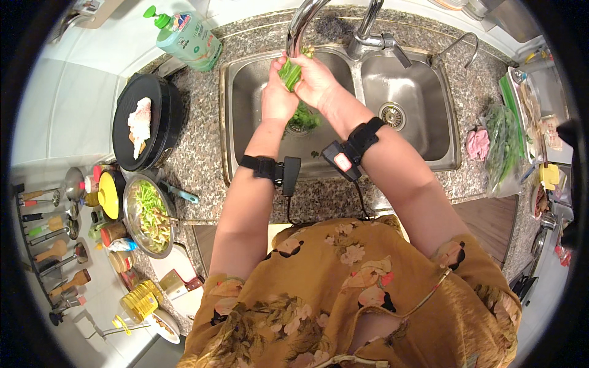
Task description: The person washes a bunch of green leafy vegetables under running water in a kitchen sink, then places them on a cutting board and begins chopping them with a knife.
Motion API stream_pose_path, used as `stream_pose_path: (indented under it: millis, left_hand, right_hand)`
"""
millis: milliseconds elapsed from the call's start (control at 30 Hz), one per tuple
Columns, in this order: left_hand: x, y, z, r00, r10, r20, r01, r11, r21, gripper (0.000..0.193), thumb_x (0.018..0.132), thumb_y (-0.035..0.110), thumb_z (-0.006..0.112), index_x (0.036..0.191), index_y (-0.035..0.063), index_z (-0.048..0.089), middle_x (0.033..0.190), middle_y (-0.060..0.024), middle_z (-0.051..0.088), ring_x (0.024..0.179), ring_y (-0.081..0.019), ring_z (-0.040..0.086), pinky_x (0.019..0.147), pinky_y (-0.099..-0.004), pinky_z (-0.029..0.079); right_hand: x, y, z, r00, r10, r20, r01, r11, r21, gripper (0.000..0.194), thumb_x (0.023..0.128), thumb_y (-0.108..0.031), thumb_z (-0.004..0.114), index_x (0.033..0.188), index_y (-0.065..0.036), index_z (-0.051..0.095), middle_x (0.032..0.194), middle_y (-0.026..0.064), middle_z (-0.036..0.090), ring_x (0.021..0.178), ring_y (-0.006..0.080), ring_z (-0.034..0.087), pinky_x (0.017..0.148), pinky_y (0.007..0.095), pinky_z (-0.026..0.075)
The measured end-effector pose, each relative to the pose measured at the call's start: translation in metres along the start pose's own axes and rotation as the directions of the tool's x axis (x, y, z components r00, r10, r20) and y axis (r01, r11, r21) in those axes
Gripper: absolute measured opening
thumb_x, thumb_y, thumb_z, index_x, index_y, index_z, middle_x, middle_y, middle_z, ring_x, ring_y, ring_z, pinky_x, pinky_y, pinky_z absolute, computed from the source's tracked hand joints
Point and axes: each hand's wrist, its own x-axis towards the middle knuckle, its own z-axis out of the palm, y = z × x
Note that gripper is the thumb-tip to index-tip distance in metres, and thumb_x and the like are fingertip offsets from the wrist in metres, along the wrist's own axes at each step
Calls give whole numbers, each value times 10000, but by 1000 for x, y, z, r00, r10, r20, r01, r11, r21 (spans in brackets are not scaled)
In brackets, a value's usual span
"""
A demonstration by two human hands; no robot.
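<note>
Under the chrome faucet spout [295, 34], a bunch of green-stemmed leafy vegetable [290, 76] is gripped by both hands. My left hand [279, 99] closes around its left side, and my right hand [317, 82] holds it from the right near the root end. Leaves of the same green show below the hands, over the drain of the left steel sink basin [244, 133]. A small leaf scrap [315, 154] lies on the basin floor. Whether water is running cannot be made out.
The right basin [414, 87] adjoins. Left of the sink are a soap bottle [189, 41], a black pan [123, 119] with a pale cloth-like item, a steel bowl of cut greens [149, 216] and a cleaver [177, 284]. Bagged greens [502, 152] and a pink cloth [477, 143] lie right.
</note>
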Motion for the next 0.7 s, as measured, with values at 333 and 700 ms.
stream_pose_path:
  millis: [333, 700]
  left_hand:
    - [8, 3, 15, 996, -62, -61, 71, 985, 155, 336, 808, 277, 637, 1082, 83, 624, 928, -215, 671, 942, -393, 629, 824, -461, 493]
    - [-22, -57, 28, 998, -31, -51, 19, 975, -219, 258, 771, 125, 733, 992, 29, 640, 827, -82, 681, 752, -168, 621, 729, -309, 497]
  right_hand:
    - [4, -13, -5, 999, 0, 33, -1, 999, 41, 194, 945, -249, 589, 913, -61, 555, 750, 15, 501, 650, 128, 490, 617, 260, 472]
    - [2, -35, -6, 1000, 9, -30, -1, 970, 244, 280, 941, -329, 583, 809, -112, 466, 639, 1, 452, 585, 139, 424, 608, 279, 439]
